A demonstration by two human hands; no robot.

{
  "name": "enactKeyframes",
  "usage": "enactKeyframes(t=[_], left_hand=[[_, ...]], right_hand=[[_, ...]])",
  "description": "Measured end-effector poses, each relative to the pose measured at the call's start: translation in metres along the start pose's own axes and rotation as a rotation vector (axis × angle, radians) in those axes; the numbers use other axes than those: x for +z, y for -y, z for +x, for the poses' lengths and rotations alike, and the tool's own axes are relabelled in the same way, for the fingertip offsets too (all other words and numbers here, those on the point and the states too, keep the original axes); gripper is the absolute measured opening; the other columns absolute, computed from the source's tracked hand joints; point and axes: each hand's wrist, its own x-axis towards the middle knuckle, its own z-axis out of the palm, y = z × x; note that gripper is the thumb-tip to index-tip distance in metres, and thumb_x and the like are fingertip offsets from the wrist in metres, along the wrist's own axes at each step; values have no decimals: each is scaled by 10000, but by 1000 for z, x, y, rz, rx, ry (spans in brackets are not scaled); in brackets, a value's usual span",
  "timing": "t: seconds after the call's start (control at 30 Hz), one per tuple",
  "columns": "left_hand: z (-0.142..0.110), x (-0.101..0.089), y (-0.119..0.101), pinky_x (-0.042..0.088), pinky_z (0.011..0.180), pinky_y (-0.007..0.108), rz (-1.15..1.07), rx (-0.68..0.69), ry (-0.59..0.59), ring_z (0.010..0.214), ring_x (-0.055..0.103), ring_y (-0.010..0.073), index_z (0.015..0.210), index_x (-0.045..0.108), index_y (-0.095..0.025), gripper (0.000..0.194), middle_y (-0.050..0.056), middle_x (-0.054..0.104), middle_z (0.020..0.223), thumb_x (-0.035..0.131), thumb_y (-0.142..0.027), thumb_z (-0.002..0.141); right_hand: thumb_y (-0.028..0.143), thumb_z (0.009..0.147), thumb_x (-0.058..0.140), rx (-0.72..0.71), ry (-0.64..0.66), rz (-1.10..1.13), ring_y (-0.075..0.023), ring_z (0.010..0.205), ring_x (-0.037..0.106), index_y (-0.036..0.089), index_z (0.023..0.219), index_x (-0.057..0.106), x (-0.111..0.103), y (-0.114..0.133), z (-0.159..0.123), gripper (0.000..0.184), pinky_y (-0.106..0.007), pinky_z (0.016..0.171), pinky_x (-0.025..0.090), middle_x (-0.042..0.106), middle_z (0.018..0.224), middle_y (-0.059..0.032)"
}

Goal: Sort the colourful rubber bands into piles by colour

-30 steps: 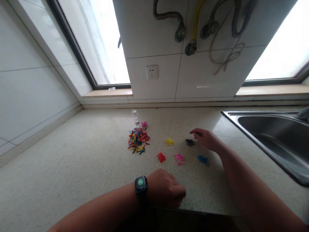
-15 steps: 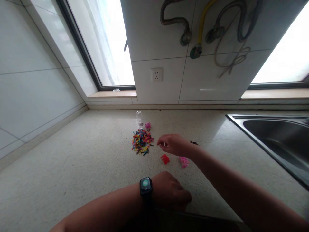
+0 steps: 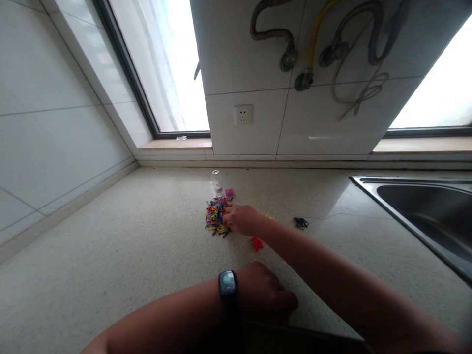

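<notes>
My right hand point(image 3: 241, 220) reaches over the counter to the right edge of a pile of small, thin, many-coloured pieces point(image 3: 216, 216). Its fingers are bent together at the pile; what they pinch, if anything, is too small to make out. Nearer to me, below the right wrist, lies a little heap of red pieces point(image 3: 256, 244). Some yellow pieces point(image 3: 270, 216) show just beyond the forearm, and a black cluster point(image 3: 301, 222) sits farther right. My left hand point(image 3: 263, 290), with a watch point(image 3: 227, 283) on its wrist, rests closed near the front edge.
Behind the pile stand a clear plastic bottle or jar point(image 3: 216, 183) and a small pink object point(image 3: 229, 192). A steel sink point(image 3: 368, 189) is set into the counter at the right. A socket point(image 3: 243, 114) and pipes point(image 3: 289, 59) are on the back wall.
My right hand has moved left to the pile, and its forearm now covers the pink pieces. The black cluster and yellow pieces have come into sight. My left hand stays put.
</notes>
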Motion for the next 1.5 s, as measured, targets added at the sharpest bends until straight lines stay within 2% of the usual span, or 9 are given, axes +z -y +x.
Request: enactKeyframes(t=[0.13, 0.3, 0.53, 0.9, 1.03, 1.3, 1.5], left_hand=[[0, 1, 0, 384, 528, 285, -12, -3, -12, 676, 657, 156, 991, 622, -221, 187, -13, 700, 714, 507, -355, 926], [0, 2, 0, 375, 517, 285, -9, -5, -1, 663, 659, 157, 982, 623, -218, 187, -8, 702, 712, 511, -357, 928], [-2, 4, 3, 359, 498, 289, -5, 4, -20, 663, 654, 155, 990, 602, -232, 184, -31, 693, 713, 507, -378, 932], [-2, 2, 0, 365, 500, 298, 6, -22, -2, 665, 665, 162, 988, 604, -238, 167, -24, 701, 715, 537, -374, 917], [0, 1, 0, 363, 492, 291, 11, -20, 20, 676, 669, 158, 1005, 596, -240, 171, -19, 714, 741, 549, -373, 909], [1, 4, 0, 305, 462, 285, 57, 4, -19, 639, 653, 139, 888, 560, -232, 137, -39, 674, 665, 539, -366, 907], [2, 2, -1, 323, 462, 292, 52, 21, -24, 614, 641, 138, 864, 559, -221, 114, -23, 671, 662, 531, -325, 904]], right_hand=[[231, 911, 538, -19, -13, 20, -230, 1054, 613, 236, 957, 726, -1, 1, -1, 194, -261, 720, 476, 685, 1052, -73], [255, 920, 536, -14, -11, 67, -193, 953, 630, 235, 957, 711, 1, 1, -2, 179, -245, 701, 436, 693, 1029, -57], [240, 903, 570, -28, -122, 230, -167, 875, 633, 213, 938, 709, 5, 0, -1, 145, -244, 691, 380, 719, 977, -36], [221, 858, 651, 49, -193, 508, -131, 753, 604, 182, 943, 729, 5, -6, 0, 121, -223, 682, 371, 711, 874, -38], [215, 833, 676, 87, -231, 501, -128, 730, 600, 190, 934, 730, 2, -24, -17, 117, -228, 679, 374, 713, 862, -25], [233, 846, 631, 340, -233, 407, -138, 716, 617, 191, 892, 728, -9, -92, -81, 116, -249, 675, 420, 723, 851, -36], [246, 850, 623, 373, -162, 309, -166, 751, 639, 222, 934, 751, -6, -99, -104, 154, -278, 706, 454, 735, 885, -47]])
